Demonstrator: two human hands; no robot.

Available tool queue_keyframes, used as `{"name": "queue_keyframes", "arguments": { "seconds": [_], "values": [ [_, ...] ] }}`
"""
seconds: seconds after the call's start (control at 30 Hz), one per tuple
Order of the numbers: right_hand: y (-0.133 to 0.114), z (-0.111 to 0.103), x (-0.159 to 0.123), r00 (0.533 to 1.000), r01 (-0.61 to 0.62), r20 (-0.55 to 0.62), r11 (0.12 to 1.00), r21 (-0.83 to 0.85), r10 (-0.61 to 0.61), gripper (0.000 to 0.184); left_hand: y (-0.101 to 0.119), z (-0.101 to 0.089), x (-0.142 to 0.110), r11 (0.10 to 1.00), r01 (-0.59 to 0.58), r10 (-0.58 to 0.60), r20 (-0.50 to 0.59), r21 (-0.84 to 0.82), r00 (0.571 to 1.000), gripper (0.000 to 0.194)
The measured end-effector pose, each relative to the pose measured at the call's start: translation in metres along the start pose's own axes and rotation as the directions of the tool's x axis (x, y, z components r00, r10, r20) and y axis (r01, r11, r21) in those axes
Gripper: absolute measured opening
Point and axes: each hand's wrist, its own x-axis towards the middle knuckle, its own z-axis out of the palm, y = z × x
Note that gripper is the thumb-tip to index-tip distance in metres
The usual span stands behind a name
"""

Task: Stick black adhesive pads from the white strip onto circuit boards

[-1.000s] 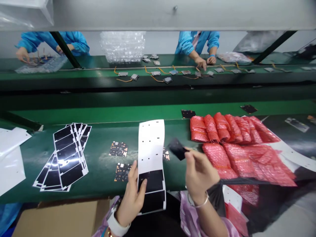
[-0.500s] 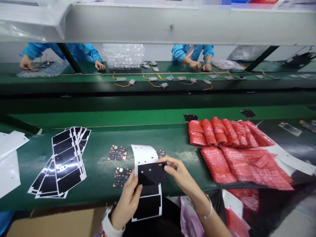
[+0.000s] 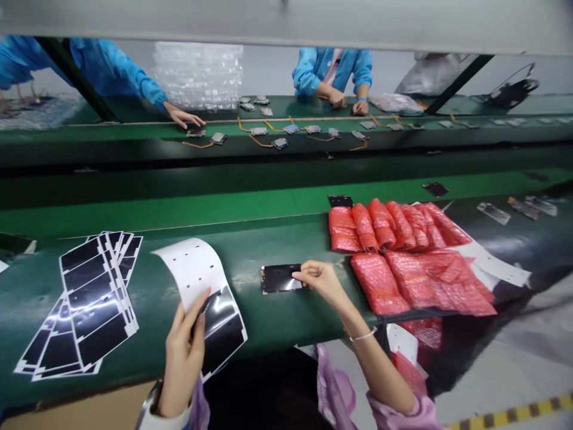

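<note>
- Black film piece (image 3: 280,279): small glossy rectangle, flat on the green worktop (image 3: 250,239), long axis running left to right, near the worktop's middle.
- Right hand (image 3: 320,280): fingers together, pinched on the piece's right end; we can't tell how firm the pinch is. The piece extends left from the hand, and this hand is clearly nearer to it than the left.
- Left hand (image 3: 183,358): closed on the near part of a curled white backing sheet (image 3: 192,272), off to the left of the piece and well apart from it.
- The sheet's long axis slants from near right to far left; its far end curves toward the worktop, and black film strips (image 3: 222,331) sit on its near part.
- We see stacked black-and-white film sheets (image 3: 96,298) fanned out at left on the worktop, just left of the white backing sheet.
- Red bubble-wrap bags (image 3: 414,280) are in rows at right, just beyond the right hand's fingers and wrist.
- A dark patterned board (image 3: 340,200) lies at the far edge of the red bags.
- Far belt: small circuit modules with orange flex cables (image 3: 268,134) in a loose line, a co-worker's hand (image 3: 183,116) at far left, another co-worker's hands (image 3: 340,101) at far middle, and a stack of clear plastic trays (image 3: 197,77) behind them.
</note>
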Motion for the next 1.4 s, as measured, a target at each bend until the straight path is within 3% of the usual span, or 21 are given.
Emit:
{"name": "queue_keyframes", "arguments": {
  "seconds": [0.13,0.3,1.4],
  "values": [
    [0.036,0.012,0.01,1.0,-0.017,-0.02,1.0,0.001,0.017,0.056,0.0,-0.004,-0.001,0.999,0.037,-0.037,-0.007,-0.022,0.999,0.035],
    [0.053,0.016,0.009,0.999,-0.017,-0.047,1.0,-0.002,0.017,0.054,-0.002,0.001,-0.006,1.0,0.018,-0.018,0.029,-0.023,0.999,0.034],
    [0.052,0.015,0.004,0.998,-0.032,-0.056,0.999,-0.042,0.03,0.05,-0.012,-0.002,-0.007,1.0,0.011,-0.011,-0.007,-0.022,1.0,0.035]
  ]
}}
